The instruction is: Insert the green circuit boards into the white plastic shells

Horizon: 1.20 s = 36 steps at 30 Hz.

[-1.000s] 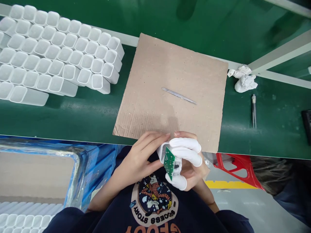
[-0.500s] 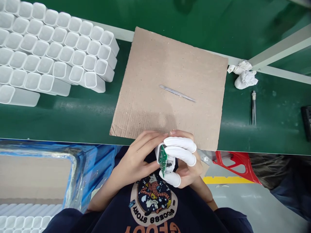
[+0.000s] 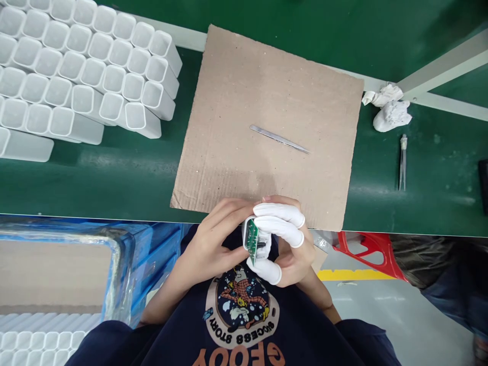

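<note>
Close to my body, at the bench's front edge, my left hand (image 3: 221, 236) is wrapped round a white plastic housing (image 3: 246, 231) with an open end facing right. My right hand (image 3: 292, 244) wears white finger cots on several fingers and grips a green circuit board (image 3: 252, 241). The board stands at the mouth of the housing, its upper part apparently inside; how deep it sits cannot be made out. Components on the board's right side are partly hidden by the right fingers. Metal tweezers (image 3: 280, 139) lie on the cardboard sheet (image 3: 229, 101) beyond both hands.
Rows of white housings (image 3: 91, 71) fill the bench's left side. At right are crumpled white cloths (image 3: 392, 116) and a second pair of tweezers (image 3: 403, 162). A blue-edged crate (image 3: 118, 264) stands lower left, a red plastic stool (image 3: 375, 254) lower right.
The view has shifted slightly. The circuit board has been turned a little and sits closer against the housing's mouth. Both hands keep their hold.
</note>
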Motion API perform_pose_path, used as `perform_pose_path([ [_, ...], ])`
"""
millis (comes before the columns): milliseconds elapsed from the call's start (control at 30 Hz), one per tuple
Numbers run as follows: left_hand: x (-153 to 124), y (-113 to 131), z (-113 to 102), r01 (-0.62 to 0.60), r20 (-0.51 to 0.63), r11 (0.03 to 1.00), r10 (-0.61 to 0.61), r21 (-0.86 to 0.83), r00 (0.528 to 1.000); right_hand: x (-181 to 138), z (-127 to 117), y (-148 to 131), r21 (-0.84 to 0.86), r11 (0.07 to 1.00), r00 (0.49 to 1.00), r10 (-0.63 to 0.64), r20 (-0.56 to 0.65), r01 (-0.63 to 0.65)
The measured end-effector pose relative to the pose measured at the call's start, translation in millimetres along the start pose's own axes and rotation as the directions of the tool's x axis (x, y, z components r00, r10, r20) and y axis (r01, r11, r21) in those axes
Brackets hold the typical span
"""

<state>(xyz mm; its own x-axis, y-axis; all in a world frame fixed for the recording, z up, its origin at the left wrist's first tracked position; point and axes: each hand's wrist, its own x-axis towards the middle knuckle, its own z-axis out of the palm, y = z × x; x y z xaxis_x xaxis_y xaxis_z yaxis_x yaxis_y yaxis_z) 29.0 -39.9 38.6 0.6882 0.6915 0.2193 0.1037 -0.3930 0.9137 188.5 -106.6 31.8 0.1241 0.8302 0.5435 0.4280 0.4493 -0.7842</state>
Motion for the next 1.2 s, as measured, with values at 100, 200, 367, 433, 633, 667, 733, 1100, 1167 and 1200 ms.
perform_pose_path([
  [100, 0, 0, 0, -0.007, -0.008, 1.000, 0.007, 0.005, 1.000, 1, 1, 0, -0.022, 1.000, 1.000, 0.000, 0.005, 0.000],
  [200, 0, 0, 1, -0.033, -0.019, 0.999, 0.034, 0.025, 0.999, 2, 0, -1, -0.014, 1.000, 1.000, -0.024, -0.006, 0.024],
  [367, -1, 3, 1, -0.091, -0.007, 0.992, 0.092, 0.089, 0.996, 5, -4, -3, -0.002, 0.998, 0.998, -0.063, 0.014, 0.063],
  [433, -1, 4, 0, -0.109, 0.011, 0.990, 0.108, 0.095, 0.994, 5, -5, -3, -0.016, 0.996, 0.996, -0.083, 0.031, 0.083],
  [633, -3, 3, -2, -0.115, 0.039, 0.990, 0.112, 0.087, 0.993, 2, -11, -6, -0.080, 0.994, 0.996, -0.071, 0.051, 0.075],
  [667, -3, 2, -2, -0.114, 0.039, 0.990, 0.111, 0.087, 0.993, 1, -12, -6, -0.098, 0.993, 0.996, -0.053, 0.079, 0.060],
  [733, -3, 2, -2, -0.113, 0.038, 0.990, 0.110, 0.085, 0.993, -1, -14, -6, -0.127, 0.992, 0.994, -0.011, 0.113, 0.025],
  [1100, -2, 1, -1, -0.112, 0.027, 0.992, 0.111, 0.065, 0.993, 4, -5, -5, -0.125, 0.989, 0.997, -0.076, 0.022, 0.078],
  [1167, -3, 1, -1, -0.105, 0.024, 0.993, 0.104, 0.057, 0.994, 4, -4, -5, -0.116, 0.990, 0.996, -0.079, 0.032, 0.082],
  [1200, -3, 1, -1, -0.098, 0.023, 0.994, 0.096, 0.055, 0.995, 3, -4, -4, -0.104, 0.992, 0.997, -0.068, 0.041, 0.072],
])
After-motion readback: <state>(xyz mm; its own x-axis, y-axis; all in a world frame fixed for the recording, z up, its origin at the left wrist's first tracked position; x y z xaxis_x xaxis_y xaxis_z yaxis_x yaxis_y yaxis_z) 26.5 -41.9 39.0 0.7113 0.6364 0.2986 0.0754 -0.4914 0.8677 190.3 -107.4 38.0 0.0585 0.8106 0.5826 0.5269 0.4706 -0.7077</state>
